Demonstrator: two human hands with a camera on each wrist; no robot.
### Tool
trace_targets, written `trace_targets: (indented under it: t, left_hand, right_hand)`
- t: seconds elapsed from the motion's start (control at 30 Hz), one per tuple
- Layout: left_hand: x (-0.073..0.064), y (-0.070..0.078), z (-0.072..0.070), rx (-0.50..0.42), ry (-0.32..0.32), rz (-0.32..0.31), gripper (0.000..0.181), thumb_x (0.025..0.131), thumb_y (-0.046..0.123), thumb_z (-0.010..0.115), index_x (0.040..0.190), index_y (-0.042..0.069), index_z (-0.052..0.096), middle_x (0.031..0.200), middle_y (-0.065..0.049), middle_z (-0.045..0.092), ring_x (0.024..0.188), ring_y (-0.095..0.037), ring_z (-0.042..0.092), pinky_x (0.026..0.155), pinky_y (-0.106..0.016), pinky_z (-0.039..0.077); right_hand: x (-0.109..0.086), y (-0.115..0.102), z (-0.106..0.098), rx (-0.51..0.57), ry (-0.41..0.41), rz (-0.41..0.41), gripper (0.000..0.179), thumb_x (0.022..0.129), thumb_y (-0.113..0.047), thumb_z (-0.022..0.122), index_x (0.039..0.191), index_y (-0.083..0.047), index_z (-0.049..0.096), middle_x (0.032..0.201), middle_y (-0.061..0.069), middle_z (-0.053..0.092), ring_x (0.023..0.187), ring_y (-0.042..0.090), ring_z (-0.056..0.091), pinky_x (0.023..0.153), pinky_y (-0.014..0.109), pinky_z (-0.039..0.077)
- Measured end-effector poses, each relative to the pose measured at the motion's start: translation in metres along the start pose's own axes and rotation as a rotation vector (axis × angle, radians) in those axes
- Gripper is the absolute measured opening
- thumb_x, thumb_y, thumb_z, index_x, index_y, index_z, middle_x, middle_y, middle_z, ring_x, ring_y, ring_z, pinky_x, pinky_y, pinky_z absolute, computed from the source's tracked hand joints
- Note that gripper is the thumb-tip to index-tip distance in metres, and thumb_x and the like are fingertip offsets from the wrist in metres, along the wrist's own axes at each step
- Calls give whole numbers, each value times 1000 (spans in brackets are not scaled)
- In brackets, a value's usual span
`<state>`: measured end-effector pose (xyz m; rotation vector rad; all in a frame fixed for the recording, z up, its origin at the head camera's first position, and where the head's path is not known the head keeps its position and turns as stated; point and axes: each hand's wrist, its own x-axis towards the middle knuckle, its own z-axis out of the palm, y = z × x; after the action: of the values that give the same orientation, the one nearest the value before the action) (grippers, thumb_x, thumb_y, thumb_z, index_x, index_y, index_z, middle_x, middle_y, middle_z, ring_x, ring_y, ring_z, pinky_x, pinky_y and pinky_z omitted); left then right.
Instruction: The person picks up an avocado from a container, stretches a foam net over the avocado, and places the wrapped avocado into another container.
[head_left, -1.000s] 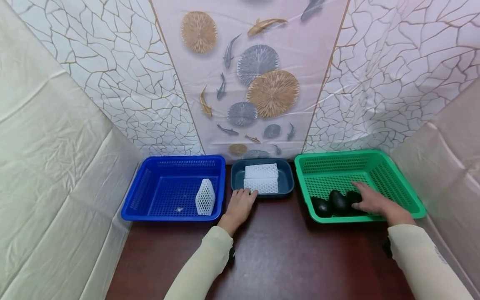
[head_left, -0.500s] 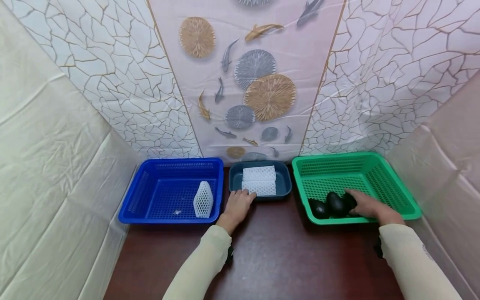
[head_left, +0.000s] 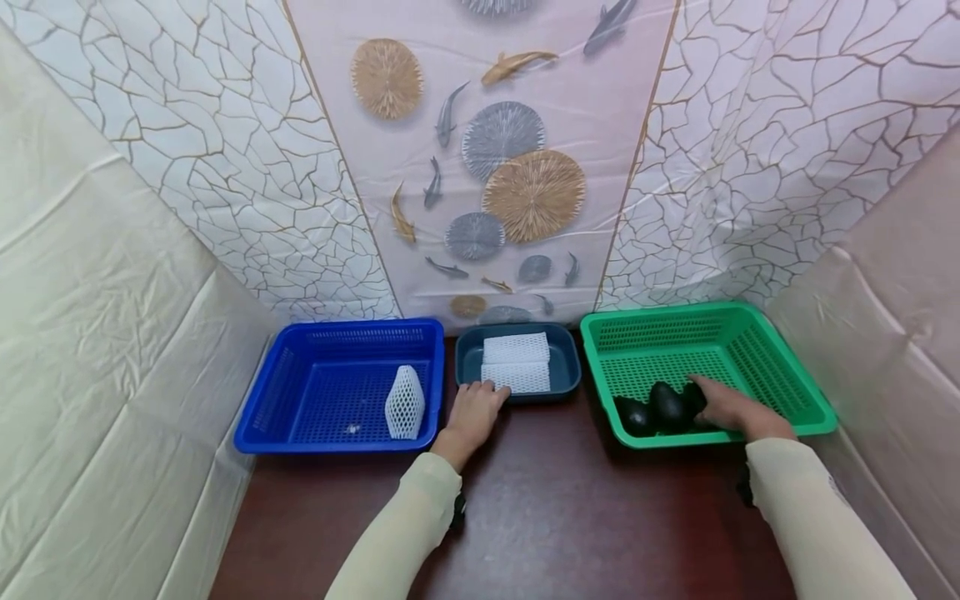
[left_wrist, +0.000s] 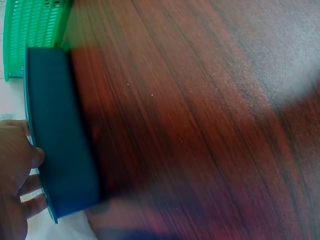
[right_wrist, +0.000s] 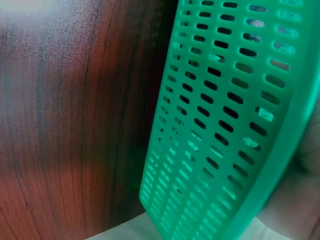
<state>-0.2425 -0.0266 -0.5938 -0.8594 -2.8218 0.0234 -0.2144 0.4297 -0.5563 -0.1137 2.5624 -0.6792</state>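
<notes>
My left hand (head_left: 475, 417) rests at the near left corner of a dark teal tray (head_left: 573, 367), its fingertips on the rim (left_wrist: 33, 120). In that tray lie two white foam net sleeves (head_left: 516, 362), flat and side by side. On the right, my right hand (head_left: 723, 404) reaches over the near side of a green basket (head_left: 798, 375), fingers and thumb round a dark avocado (head_left: 694, 398). Two more avocados, a middle one (head_left: 670, 407) and a left one (head_left: 634, 415), lie beside it. In the right wrist view the basket wall (right_wrist: 215, 110) hides the held avocado.
A blue basket (head_left: 300, 392) stands at the left, with a bulging white foam net sleeve (head_left: 405, 404) in it and a small pale scrap (head_left: 352, 429) on its floor. All three containers line the back of the brown wood table (head_left: 517, 508), against a patterned cloth (head_left: 532, 275).
My right hand has moved left and down onto the rightmost avocado and closed its fingers round it. The left hand has stayed at the tray. The head view has shifted slightly.
</notes>
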Motion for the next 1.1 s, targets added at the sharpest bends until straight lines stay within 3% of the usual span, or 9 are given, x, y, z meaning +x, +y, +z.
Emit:
trace_targets:
  t: [0.5,0.8,1.03,1.1]
  left_hand:
    - [-1,0,1,-6,-13,-8,30,99,7,63,124,23,70,106,-8,72,93,-27,68,78,-44,55]
    - [0,0,3,-14,-8,3,29,98,7,63,121,23,70,103,-7,71,91,-27,67,77,-44,55]
    - [0,-1,3,-8,-35,-2,30,100,8,63,125,24,69,107,-7,72,94,-27,67,79,-43,55]
    - [0,-2,3,-12,-34,-3,30,100,8,63,125,24,70,107,-7,72,94,-27,68,78,-43,55]
  right_hand:
    - [4,0,2,-5,-24,36,87,93,2,69,156,17,10,152,52,14,137,70,21,99,69,44]
    - [1,2,-1,-34,34,6,82,89,5,70,151,19,18,145,55,20,130,70,28,90,63,48]
    - [1,0,-2,-10,49,11,81,90,7,66,153,16,17,147,54,13,127,69,32,77,50,49]
    - [1,-1,-2,-10,64,1,80,90,7,67,153,16,18,145,54,14,125,69,33,77,51,50]
